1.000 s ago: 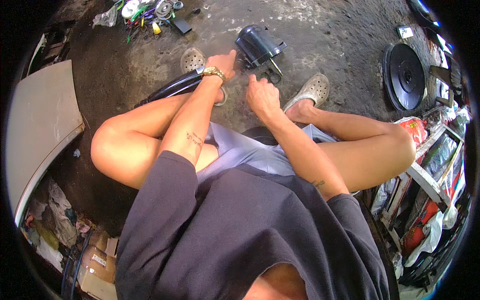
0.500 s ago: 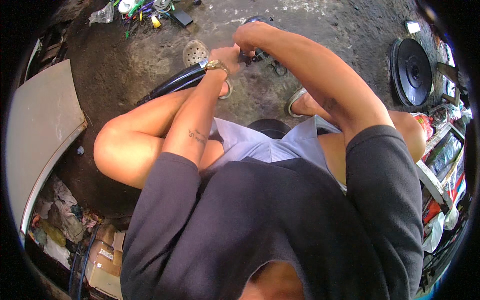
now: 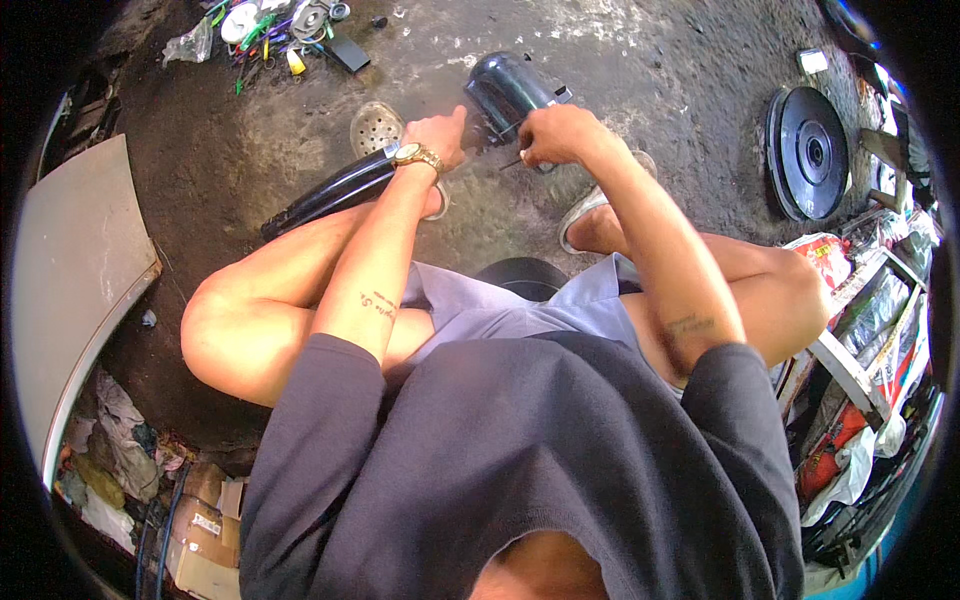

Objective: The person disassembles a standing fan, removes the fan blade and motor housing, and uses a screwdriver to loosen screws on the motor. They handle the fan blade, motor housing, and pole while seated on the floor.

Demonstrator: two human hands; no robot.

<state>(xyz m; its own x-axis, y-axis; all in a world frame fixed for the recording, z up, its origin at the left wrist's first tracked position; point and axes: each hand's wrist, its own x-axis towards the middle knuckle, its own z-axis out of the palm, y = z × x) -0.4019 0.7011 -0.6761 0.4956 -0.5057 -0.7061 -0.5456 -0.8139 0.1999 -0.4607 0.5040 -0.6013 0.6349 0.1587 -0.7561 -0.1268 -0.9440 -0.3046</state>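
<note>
A glossy black rounded housing (image 3: 512, 88) is tilted over the floor ahead of me. A long, curved black tube (image 3: 335, 190) runs from the lower left toward my left wrist. My left hand (image 3: 438, 138), below a gold watch, is closed around the tube's upper end, though the palm side is hidden. My right hand (image 3: 562, 135) is at the housing's lower right edge, fingers pinched on a thin dark rod (image 3: 511, 163) that points left. What the rod belongs to is too small to tell.
Loose coloured tools and parts (image 3: 290, 35) lie at the far left. A black round disc (image 3: 808, 150) lies at right. A pale panel (image 3: 85, 270) stands at left, above rags and a cardboard box (image 3: 205, 535). A metal rack (image 3: 850, 370) with bags is at right.
My right hand has moved down and right from the top of the black housing, uncovering it. My left hand stays near the tube's upper end.
</note>
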